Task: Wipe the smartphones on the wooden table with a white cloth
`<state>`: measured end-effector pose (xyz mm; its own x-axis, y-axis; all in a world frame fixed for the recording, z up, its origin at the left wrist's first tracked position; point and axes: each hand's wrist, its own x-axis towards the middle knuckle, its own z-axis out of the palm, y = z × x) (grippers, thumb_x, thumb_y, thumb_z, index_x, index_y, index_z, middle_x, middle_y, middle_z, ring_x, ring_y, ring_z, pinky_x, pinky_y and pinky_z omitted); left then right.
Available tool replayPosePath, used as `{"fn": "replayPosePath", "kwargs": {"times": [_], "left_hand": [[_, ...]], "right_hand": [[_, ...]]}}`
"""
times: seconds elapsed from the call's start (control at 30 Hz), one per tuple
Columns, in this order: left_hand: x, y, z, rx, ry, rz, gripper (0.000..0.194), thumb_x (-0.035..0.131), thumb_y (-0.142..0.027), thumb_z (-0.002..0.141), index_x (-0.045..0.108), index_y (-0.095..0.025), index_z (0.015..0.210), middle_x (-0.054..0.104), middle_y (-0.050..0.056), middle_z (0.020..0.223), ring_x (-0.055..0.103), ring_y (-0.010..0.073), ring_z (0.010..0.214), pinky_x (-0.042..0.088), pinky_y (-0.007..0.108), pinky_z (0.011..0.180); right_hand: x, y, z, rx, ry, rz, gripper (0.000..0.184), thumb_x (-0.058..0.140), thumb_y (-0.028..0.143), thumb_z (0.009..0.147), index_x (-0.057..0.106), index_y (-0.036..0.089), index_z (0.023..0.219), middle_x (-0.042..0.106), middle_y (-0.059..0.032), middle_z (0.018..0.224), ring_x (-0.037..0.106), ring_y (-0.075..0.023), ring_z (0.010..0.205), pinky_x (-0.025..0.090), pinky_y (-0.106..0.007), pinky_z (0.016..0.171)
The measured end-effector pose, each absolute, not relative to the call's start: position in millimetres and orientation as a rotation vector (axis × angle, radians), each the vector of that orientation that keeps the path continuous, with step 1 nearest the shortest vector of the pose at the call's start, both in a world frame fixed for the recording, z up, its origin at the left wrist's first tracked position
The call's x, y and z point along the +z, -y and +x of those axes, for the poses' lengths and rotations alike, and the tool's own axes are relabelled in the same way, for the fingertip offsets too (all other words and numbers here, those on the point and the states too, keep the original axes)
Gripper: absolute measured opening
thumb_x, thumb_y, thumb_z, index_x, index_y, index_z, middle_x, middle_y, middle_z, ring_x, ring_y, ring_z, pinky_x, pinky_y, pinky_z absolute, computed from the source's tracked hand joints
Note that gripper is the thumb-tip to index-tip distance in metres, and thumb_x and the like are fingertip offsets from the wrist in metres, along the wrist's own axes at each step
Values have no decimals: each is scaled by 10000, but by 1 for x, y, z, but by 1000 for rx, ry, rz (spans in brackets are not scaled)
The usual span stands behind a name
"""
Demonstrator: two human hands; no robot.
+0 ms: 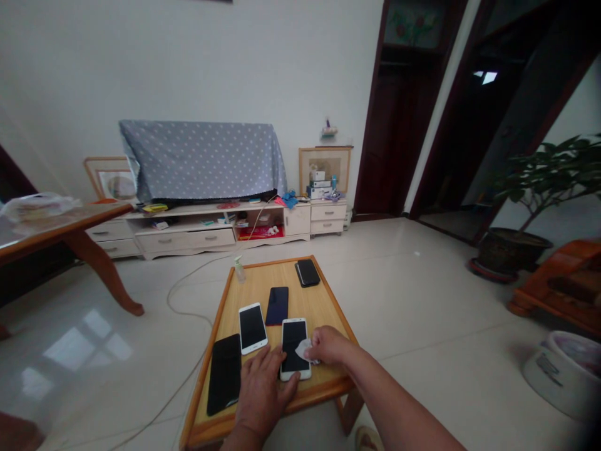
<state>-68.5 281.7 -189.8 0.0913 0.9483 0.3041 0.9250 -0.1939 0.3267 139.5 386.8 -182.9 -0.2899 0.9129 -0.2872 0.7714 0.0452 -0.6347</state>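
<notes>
White smartphone lies screen up, lower center of frame, on a low wooden table. Right hand pinches a white wipe against its screen, right side. Left hand spread flat, fingertips at its left edge. Nearby: black phone far left, white phone just above, dark blue phone, black cased phone, pump bottle at far corner.

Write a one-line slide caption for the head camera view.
Left hand steadies a white smartphone on a wooden table; right hand holds a white wipe to its screen.
</notes>
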Motion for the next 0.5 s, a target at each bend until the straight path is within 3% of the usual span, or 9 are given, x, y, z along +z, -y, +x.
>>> {"fn": "replayPosePath", "kwargs": {"times": [0.2, 0.5], "left_hand": [[-191, -281, -70, 724, -1960, 2297, 361, 641, -426, 865, 672, -269, 1189, 669, 38, 1362, 517, 306, 1333, 351, 499, 1080], [-204, -285, -79, 755, -1921, 2364, 367, 636, -428, 878, 654, -288, 1218, 657, 25, 1373, 525, 292, 1324, 363, 480, 1075]], "right_hand": [[-179, -373, 133, 1035, 2123, -1755, 225, 839, 349, 686, 695, 183, 736, 645, 42, 662, 532, -101, 584, 292, -214, 536], [-177, -424, 109, 709, 1959, -1856, 304, 684, 491, 843, 672, 188, 870, 724, -55, 883, 634, -180, 762, 306, -258, 595]]}}
